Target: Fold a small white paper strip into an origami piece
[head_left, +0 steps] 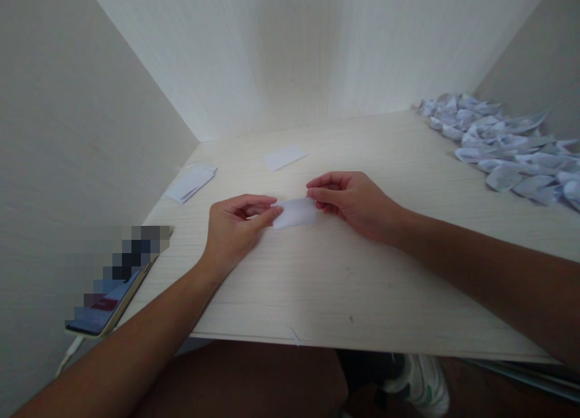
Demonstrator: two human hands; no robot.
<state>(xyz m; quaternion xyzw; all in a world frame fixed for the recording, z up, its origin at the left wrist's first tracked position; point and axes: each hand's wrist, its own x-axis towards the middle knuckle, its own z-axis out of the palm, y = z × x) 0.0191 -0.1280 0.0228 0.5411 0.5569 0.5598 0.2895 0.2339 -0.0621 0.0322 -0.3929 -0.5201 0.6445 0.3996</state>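
Observation:
A small white slip of paper (294,213) is held just above the pale wooden desk (344,285), near its middle. My left hand (238,225) pinches the slip's left end between thumb and forefinger. My right hand (351,202) pinches its right end, fingers curled. Both forearms reach in from the near edge.
A loose white slip (285,157) lies farther back, and a small stack of slips (191,183) rests at the left by the wall. A heap of folded white paper shapes (507,146) fills the right back corner. A phone (113,297) with a cable lies at the desk's left front corner. Walls close in on three sides.

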